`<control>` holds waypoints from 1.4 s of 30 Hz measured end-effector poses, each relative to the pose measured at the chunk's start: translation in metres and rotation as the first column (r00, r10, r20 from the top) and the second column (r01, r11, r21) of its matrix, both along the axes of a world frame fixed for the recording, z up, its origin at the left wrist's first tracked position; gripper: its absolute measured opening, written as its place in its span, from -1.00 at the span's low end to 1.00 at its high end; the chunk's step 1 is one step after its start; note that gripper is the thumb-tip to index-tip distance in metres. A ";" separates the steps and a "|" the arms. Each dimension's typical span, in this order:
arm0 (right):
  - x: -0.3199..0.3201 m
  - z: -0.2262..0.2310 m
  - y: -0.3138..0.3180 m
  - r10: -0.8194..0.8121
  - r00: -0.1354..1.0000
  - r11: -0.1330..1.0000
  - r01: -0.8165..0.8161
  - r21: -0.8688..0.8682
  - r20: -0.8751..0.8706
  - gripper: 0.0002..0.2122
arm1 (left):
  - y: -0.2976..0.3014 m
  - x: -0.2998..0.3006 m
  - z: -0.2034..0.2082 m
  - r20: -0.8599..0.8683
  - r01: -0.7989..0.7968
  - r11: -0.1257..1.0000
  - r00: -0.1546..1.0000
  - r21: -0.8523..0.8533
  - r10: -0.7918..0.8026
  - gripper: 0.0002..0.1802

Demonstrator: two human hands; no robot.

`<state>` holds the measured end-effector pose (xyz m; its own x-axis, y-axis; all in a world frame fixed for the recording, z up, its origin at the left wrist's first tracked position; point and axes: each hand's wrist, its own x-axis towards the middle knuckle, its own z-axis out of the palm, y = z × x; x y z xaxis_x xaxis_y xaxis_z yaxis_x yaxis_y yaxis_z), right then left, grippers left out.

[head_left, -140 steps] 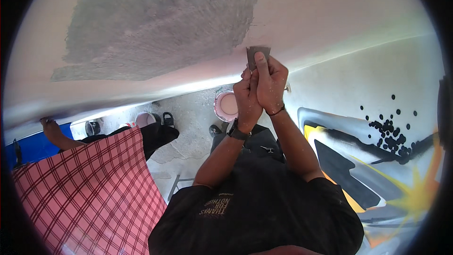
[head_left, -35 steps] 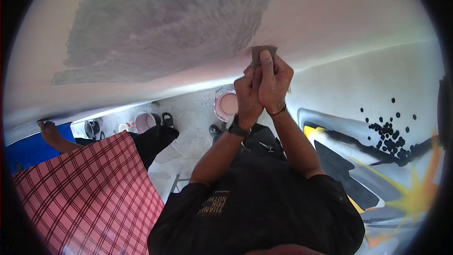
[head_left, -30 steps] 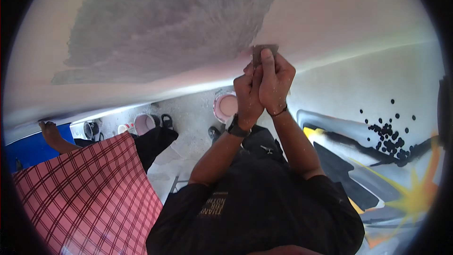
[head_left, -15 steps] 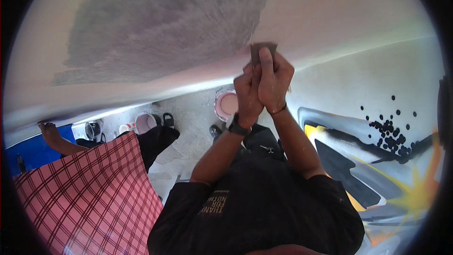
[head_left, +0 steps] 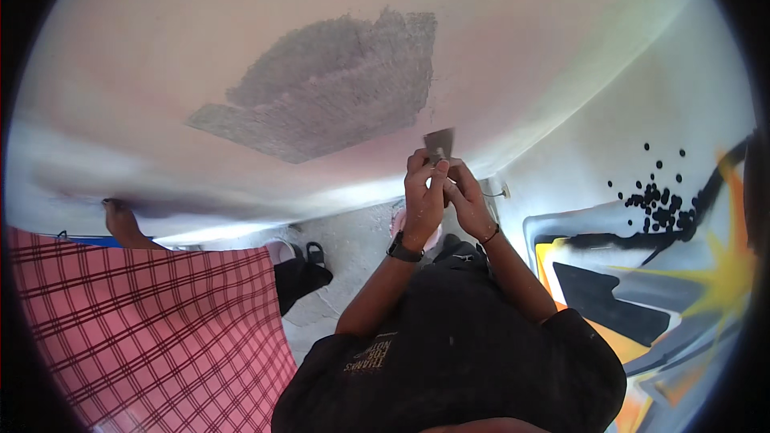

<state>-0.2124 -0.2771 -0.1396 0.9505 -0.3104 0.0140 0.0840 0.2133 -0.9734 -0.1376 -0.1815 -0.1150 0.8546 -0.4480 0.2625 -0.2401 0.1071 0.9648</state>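
Note:
A putty knife with a flat, dull metal blade (head_left: 439, 142) points up toward the wall, in front of my chest. My left hand (head_left: 425, 196) is closed around its handle, thumb lying along it. Against it, my right hand (head_left: 470, 197) has its fingers closed at the same handle, most of which the hands hide. Just beyond the blade is the pale pinkish wall (head_left: 513, 56), with a rough grey patch (head_left: 329, 88) up and to the left. Whether the blade touches the wall I cannot tell.
At the left stands a person in a pink checked garment (head_left: 152, 313), one hand (head_left: 120, 220) at the wall. A pink bucket (head_left: 433, 238) is partly hidden below my hands; another bucket (head_left: 281, 252) stands further left. The adjoining right wall (head_left: 561, 176) bears painted graffiti.
Both hands and the putty knife have come down, and the blade now tilts. My right thumb has left the blade. The view has shifted, so the grey patch looks smaller.

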 end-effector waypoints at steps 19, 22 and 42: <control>-0.013 0.103 0.044 -0.365 0.888 0.867 0.214 0.451 0.281 -0.78 | 0.081 -0.016 0.002 -0.289 0.421 0.907 0.871 0.024 -0.397 -0.79; -0.012 0.106 0.029 -0.231 0.879 0.940 0.091 0.328 0.418 -0.66 | 0.081 -0.017 -0.002 -0.227 0.408 0.911 0.895 0.070 -0.383 -0.83; -0.027 0.083 -0.056 -0.415 0.729 0.910 0.341 0.236 0.545 -0.82 | -0.015 0.006 0.047 -0.180 0.052 0.944 0.977 -0.325 -0.116 -0.82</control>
